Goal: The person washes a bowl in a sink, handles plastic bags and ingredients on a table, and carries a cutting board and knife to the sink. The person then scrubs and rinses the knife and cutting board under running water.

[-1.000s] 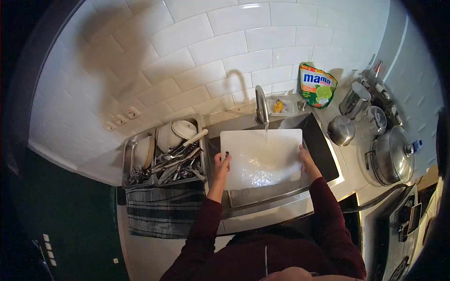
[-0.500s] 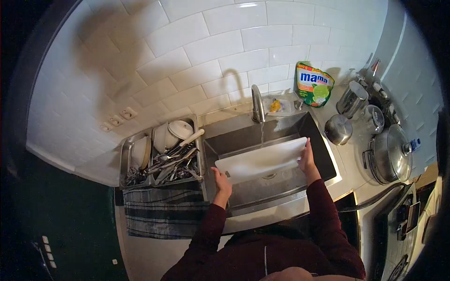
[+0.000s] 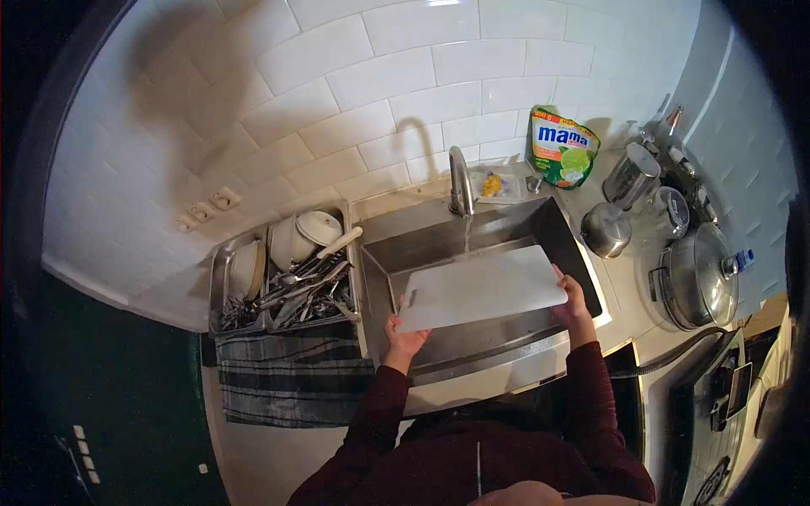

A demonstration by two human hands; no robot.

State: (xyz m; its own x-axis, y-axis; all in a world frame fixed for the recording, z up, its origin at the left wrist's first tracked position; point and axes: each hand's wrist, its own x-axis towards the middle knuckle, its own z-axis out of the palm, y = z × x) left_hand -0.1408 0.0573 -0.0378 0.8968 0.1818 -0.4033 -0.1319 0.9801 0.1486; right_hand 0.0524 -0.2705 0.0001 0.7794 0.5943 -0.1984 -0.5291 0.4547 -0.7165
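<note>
A white cutting board (image 3: 483,288) is held over the metal sink (image 3: 456,352), its broad face turned upward. My left hand (image 3: 407,339) grips the board's near left corner, close to its handle slot. At the right end, my right hand (image 3: 572,299) is closed round the edge. Behind the board, the curved faucet (image 3: 461,181) runs a thin stream of water down toward its far edge. Some of the fingers are hidden beneath the board.
Left of the sink, metal trays (image 3: 354,253) hold dishes and cutlery beside a striped towel (image 3: 287,379). At the right stand a detergent pouch (image 3: 563,150), a small metal pot (image 3: 606,230), a lidded pot (image 3: 702,278) and glassware (image 3: 669,213). A stove (image 3: 704,422) lies nearer on the right.
The cutting board has tilted from nearly upright to flatter, its face now up. Both hands have turned with it, and the right hand has moved slightly right and lower.
</note>
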